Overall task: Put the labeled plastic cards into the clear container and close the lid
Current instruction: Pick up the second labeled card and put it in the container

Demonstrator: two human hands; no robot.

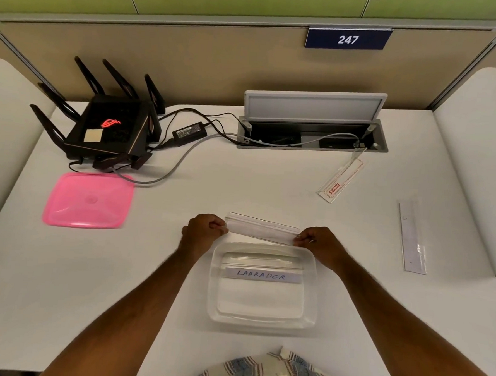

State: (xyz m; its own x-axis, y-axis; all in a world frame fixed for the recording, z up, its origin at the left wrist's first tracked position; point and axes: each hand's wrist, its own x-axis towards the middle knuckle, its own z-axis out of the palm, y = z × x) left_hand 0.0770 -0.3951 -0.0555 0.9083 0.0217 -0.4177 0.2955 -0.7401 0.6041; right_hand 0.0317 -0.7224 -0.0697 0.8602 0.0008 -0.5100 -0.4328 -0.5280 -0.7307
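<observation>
Router point(108, 127): black, several antennas raised, red logo lit; far left of the white desk point(241, 181). Cables run from it to the right.
Pink lid point(87, 200): flat on the desk just in front of the router, well apart from the container.
Power adapter point(189, 133): black brick between router and cable well, on the desk.
Left hand point(203, 230): fingers curled, pinching the left end of the held card. Grip narrow; thumb and fingertips closed on the card's edge.
Held card point(263, 229): clear plastic strip, held level between both hands above the far rim of the container. Any label on it cannot be read.
Clear container point(214, 287): open, on the desk directly in front of the person, near edge.
Labelled card point(261, 275): lies inside the container toward its far side; handwritten "LABRADOR" on a white strip.
Right hand point(320, 241): fingers curled, pinching the right end of the held card, same narrow grip.
Cable well point(312, 133): recessed in the desk at the back, grey flap propped open.
Red-printed card point(341, 179): clear, lies slantwise on the desk in front of the well's right end.
Plain card point(412, 235): clear strip, lies lengthwise at far right of the desk, untouched.
Number plate point(348, 39): blue, reads "247", on the partition behind.
</observation>
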